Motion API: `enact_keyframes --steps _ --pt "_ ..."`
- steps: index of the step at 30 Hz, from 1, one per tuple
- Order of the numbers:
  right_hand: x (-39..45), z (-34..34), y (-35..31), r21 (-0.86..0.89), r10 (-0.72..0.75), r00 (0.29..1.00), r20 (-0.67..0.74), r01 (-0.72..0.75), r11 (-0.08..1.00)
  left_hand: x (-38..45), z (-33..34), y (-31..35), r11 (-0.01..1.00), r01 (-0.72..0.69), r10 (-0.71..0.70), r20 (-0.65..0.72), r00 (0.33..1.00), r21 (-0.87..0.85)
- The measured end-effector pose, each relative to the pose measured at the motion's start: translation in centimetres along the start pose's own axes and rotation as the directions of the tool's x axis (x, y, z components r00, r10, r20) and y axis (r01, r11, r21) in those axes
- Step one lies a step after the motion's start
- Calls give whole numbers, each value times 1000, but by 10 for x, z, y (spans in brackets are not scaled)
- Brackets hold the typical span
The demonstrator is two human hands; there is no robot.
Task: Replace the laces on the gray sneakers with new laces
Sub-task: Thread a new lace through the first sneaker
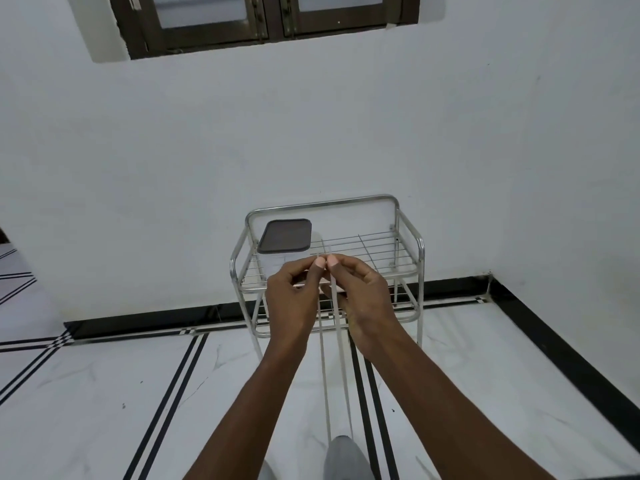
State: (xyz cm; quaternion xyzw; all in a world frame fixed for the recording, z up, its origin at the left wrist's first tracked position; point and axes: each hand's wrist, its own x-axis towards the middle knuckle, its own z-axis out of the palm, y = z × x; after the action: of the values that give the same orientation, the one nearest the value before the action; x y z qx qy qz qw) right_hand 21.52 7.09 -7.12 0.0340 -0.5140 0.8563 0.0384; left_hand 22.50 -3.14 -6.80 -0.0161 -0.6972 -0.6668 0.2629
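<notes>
My left hand [294,296] and my right hand [360,292] are raised side by side in front of me, thumbs almost touching. Each pinches one end of a pale lace [325,375]. Its two strands hang straight down between my forearms to a gray sneaker [344,457] at the bottom edge of the view. Only the toe of that sneaker shows. A sliver of a second gray shape [266,471] lies left of it, half hidden by my left forearm.
A steel wire rack [408,261] stands against the white wall behind my hands. On its top shelf sits a clear container with a dark lid [285,235]. The white marble floor has black stripes and a black skirting.
</notes>
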Motion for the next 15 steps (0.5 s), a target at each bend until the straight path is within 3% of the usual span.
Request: enact_keyframes --steps 4,15 --pt "0 1 -2 -30 8 1000 6 -8 1000 3 -2 0 994 53 -52 12 999 -95" --pt "4 0 -2 18 -1 1000 21 0 1000 8 -2 -4 992 62 -55 70 996 -113"
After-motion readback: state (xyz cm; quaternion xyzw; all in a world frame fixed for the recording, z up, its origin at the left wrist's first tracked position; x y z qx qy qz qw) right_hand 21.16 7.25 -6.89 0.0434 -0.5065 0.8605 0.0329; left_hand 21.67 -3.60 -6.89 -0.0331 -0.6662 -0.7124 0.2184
